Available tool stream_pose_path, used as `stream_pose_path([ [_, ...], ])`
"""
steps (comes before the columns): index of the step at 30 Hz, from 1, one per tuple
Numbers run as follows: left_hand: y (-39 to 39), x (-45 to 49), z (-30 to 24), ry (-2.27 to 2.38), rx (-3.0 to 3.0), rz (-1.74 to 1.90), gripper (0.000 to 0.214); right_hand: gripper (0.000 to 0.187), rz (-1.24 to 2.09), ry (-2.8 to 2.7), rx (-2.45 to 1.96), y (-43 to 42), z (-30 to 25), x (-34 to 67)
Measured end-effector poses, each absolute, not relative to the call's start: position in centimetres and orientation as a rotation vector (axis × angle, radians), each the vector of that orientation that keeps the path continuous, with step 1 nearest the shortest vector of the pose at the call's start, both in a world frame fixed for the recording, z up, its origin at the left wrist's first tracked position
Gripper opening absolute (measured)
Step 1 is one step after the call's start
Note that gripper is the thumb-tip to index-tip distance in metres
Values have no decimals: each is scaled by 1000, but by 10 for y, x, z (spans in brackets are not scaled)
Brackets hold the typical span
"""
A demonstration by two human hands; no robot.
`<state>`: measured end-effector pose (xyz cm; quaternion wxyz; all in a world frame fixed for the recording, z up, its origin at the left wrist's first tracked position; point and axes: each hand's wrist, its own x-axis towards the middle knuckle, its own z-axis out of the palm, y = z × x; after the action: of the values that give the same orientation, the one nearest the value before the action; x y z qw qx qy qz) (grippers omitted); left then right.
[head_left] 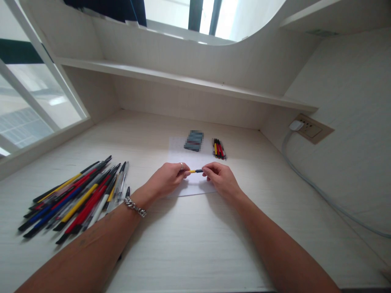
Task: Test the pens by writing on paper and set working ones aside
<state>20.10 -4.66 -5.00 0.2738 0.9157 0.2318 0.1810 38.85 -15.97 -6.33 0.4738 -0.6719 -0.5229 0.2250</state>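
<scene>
- Left hand [166, 179] was closed in a pinch on the yellow end of a short pen [195, 171], with a ring [181, 165] on one finger and a wrist chain [135, 206] below.
- Right hand [221, 181] pinched the black end of that same pen, so the pen lay between both hands, over a sheet of paper [180, 154].
- On the bench [195, 252], a heap of pens [73, 199] in black, red, blue, yellow and clear lay left of the hands, well apart from them.
- A blurred block [194, 141], too smeared to identify, sat on the sheet.
- A row of pens [219, 148] lay just beside the sheet.
- A cable [320, 195] ran from a wall socket [311, 129] under a shelf [183, 79].
</scene>
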Motion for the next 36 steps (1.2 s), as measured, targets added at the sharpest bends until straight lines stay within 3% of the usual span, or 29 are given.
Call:
stream_pose_path([
  [3,-46,201,-51,637,2474,464,29,13,518,-1270,-1561,-158,-68,390],
  [8,-47,201,-50,629,2501,470,28,31,558,-1244,-1561,-158,-66,390],
  [13,-47,201,-50,626,2577,452,27,28,537,-1299,-1675,-161,-59,387],
  [20,-46,202,-55,548,2605,457,31,10,485,-1288,-1554,-159,-66,385],
  [27,-48,204,-55,485,2584,474,41,12,496,-1193,-1505,-157,-69,386],
  [36,-42,200,-57,588,2558,435,37,13,482,-1147,-1540,-158,-67,394],
])
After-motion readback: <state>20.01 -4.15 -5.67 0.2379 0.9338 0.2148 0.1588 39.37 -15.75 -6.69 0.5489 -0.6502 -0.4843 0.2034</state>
